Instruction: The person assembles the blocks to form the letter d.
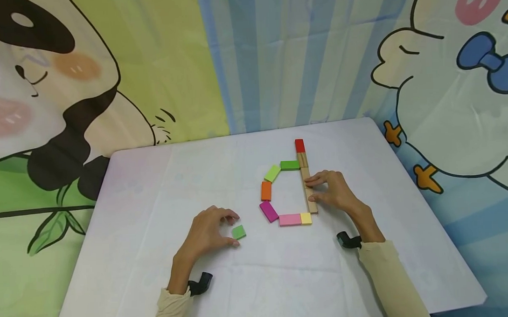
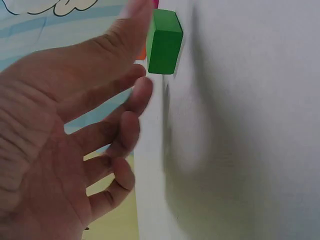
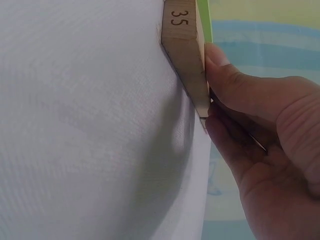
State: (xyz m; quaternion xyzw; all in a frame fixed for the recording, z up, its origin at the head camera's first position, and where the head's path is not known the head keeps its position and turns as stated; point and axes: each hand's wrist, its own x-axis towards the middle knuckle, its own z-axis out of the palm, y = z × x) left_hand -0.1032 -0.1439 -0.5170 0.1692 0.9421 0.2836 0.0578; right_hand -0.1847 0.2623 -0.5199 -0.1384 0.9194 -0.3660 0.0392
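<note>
My left hand (image 1: pixel 208 230) hovers with thumb and fingers spread on either side of a small green block (image 1: pixel 238 232), apparently holding nothing. In the left wrist view the green block (image 2: pixel 166 42) stands on the table beside the thumb tip. My right hand (image 1: pixel 332 193) touches a long plain wooden block (image 1: pixel 309 191) with its thumb and fingertips, set apart along its length. The right wrist view shows "35" printed on this wooden block (image 3: pixel 180 22); the right thumb (image 3: pixel 220 62) rests at its edge. Some fingers are hidden behind others.
Left of the wooden block curve a green (image 1: pixel 289 165), lime (image 1: pixel 272 173), orange (image 1: pixel 266 190), magenta (image 1: pixel 269 211) and pink block (image 1: pixel 289 219), then a yellow block (image 1: pixel 306 218). A red block (image 1: pixel 300 145) tops a shorter wooden block (image 1: pixel 302 160). All lie on a white table (image 1: pixel 154 190).
</note>
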